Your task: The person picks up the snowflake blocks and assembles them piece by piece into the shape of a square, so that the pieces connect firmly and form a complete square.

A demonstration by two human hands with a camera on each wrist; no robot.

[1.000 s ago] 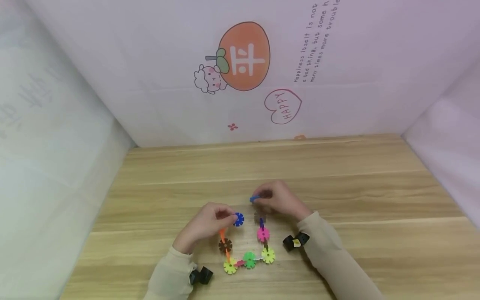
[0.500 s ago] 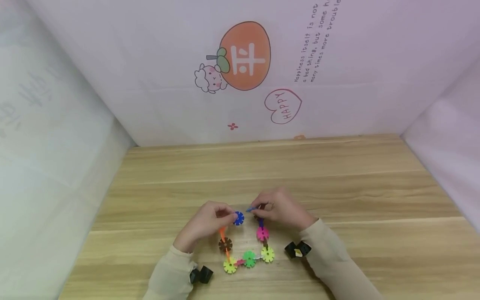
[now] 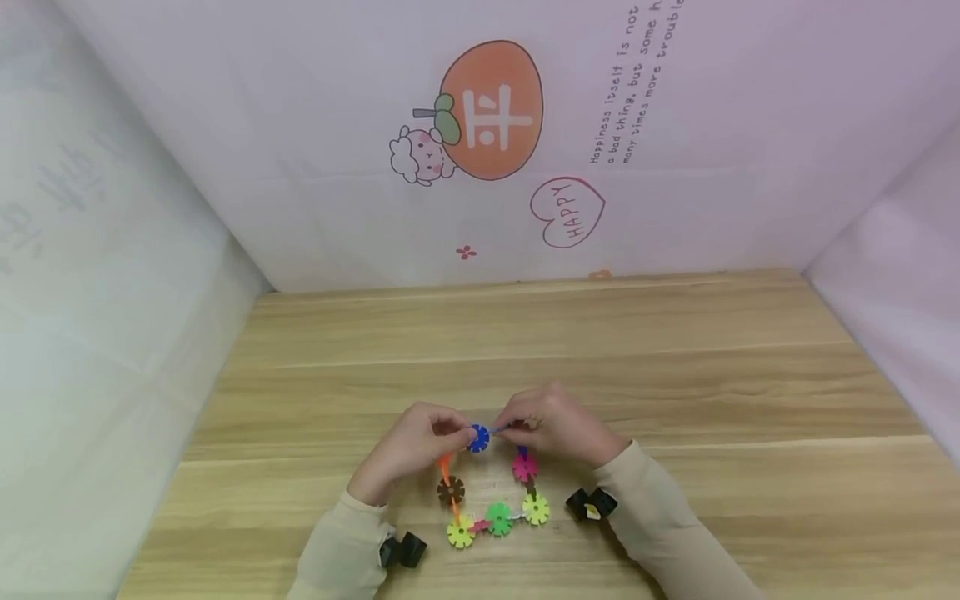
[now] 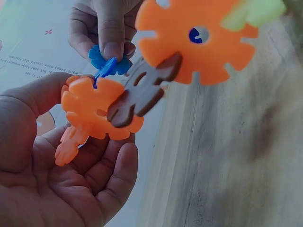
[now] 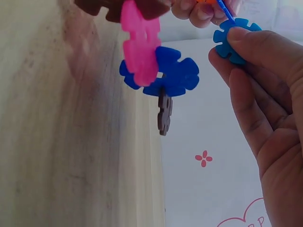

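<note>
My left hand point(image 3: 416, 442) pinches a dark blue notched snowflake disc point(image 3: 480, 438) at its left edge. In the left wrist view an orange disc point(image 4: 90, 101) partly hides that thumb's tip. My right hand point(image 3: 558, 425) pinches a lighter blue disc point(image 5: 232, 40) between thumb and forefinger. The lighter blue disc meets the dark blue disc's edge; how deep the slots engage cannot be told. Below the hands hangs a U-shaped chain of discs: brown point(image 3: 451, 490), yellow point(image 3: 461, 532), green point(image 3: 498, 518), another yellow point(image 3: 536, 508) and pink point(image 3: 525, 467).
A wood-grain table point(image 3: 675, 358) lies under the hands. Behind it stands a white printed cloth wall point(image 3: 337, 167), with cloth sides at left and right. Black wrist cameras sit at the left cuff point(image 3: 402, 550) and right cuff point(image 3: 591, 504).
My right hand has brought the lighter blue disc down and left to the edge of the dark blue disc. The left hand has stayed almost still.
</note>
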